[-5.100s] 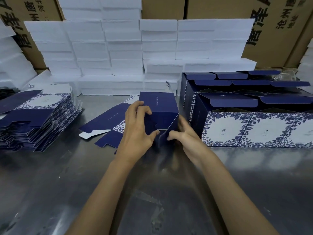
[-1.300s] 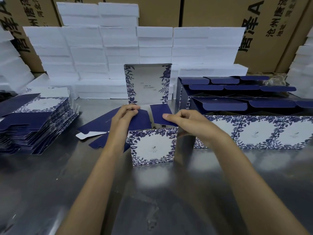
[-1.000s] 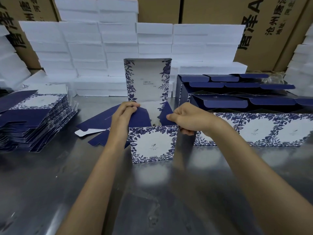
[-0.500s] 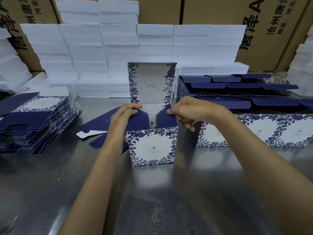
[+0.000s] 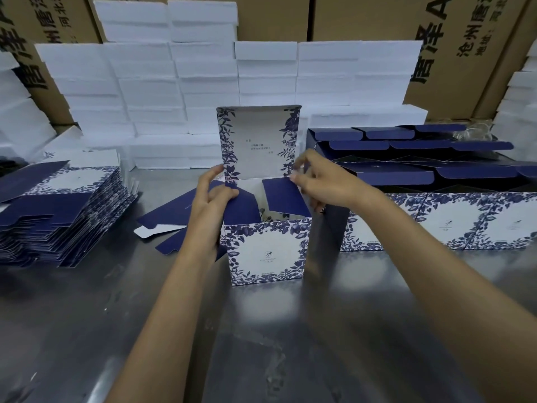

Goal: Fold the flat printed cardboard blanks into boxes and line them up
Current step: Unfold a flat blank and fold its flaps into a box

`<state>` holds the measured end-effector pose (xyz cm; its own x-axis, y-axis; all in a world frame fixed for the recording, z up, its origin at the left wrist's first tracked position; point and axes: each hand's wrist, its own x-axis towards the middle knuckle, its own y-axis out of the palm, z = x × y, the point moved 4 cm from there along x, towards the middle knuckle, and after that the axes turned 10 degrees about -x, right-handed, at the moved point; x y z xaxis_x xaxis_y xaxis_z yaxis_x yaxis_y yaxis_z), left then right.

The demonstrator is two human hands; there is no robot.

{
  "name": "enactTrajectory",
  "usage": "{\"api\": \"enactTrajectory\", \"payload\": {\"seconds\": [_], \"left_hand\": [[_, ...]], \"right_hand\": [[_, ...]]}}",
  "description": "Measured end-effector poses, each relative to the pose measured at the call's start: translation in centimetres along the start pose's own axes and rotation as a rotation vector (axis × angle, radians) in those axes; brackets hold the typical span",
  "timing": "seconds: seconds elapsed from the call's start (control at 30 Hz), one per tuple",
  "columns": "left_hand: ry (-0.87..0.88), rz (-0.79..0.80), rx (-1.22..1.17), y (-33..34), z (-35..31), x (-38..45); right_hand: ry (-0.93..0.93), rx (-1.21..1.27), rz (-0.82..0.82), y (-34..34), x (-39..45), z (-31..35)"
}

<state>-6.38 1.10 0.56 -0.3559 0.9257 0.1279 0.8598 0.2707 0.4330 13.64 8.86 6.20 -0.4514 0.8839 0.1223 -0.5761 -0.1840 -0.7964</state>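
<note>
Hands work an upright blue-and-white floral cardboard box (image 5: 267, 251) on the steel counter (image 5: 261, 330): left hand (image 5: 210, 207) fingers grip its left navy flap, right hand (image 5: 322, 181) fingers pinch the right flap.

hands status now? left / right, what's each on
Left hand: holds the left side flap of the upright box.
Right hand: pinches the right side flap at its far corner.

I was looking at a packing workshop: a steel worktable (image 5: 87, 330), white foam blocks (image 5: 203, 82) stacked at the far side, big printed shipping cartons (image 5: 363, 18) behind, flat blanks (image 5: 58, 216) piled left.
</note>
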Motion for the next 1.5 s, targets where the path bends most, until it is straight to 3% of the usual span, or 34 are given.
{"api": "enactTrajectory", "payload": {"seconds": [0.1,0.23,0.43,0.67,0.8,1.2,1.5], "left_hand": [[-0.017,-0.031,0.013,-0.1,-0.1,0.0],[-0.069,-0.058,-0.043,0.0,0.1,0.1],[0.01,-0.003,0.134,0.0,-0.4,-0.3],[-0.144,0.119,0.62,1.8,-3.0,2.6],[-0.093,0.107,0.784,4.3,-2.1,3.2],[-0.185,-0.021,0.568,3.8,-1.8,2.4],[-0.252,-0.105,0.435,3.3,-1.7,1.3]], "right_hand": [[-0.08,0.133,-0.092,0.0,0.2,0.5],[-0.046,0.359,-0.242,-0.2,-0.2,0.7],[-0.027,0.092,-0.245,1.2,-0.2,0.3],[-0.04,-0.13,0.026,2.3,1.6,3.7],[-0.015,-0.185,0.018,2.9,1.8,4.0],[0.021,-0.046,0.007,3.5,1.7,3.5],[0.143,0.159,-0.153,3.1,0.7,2.7]]}}
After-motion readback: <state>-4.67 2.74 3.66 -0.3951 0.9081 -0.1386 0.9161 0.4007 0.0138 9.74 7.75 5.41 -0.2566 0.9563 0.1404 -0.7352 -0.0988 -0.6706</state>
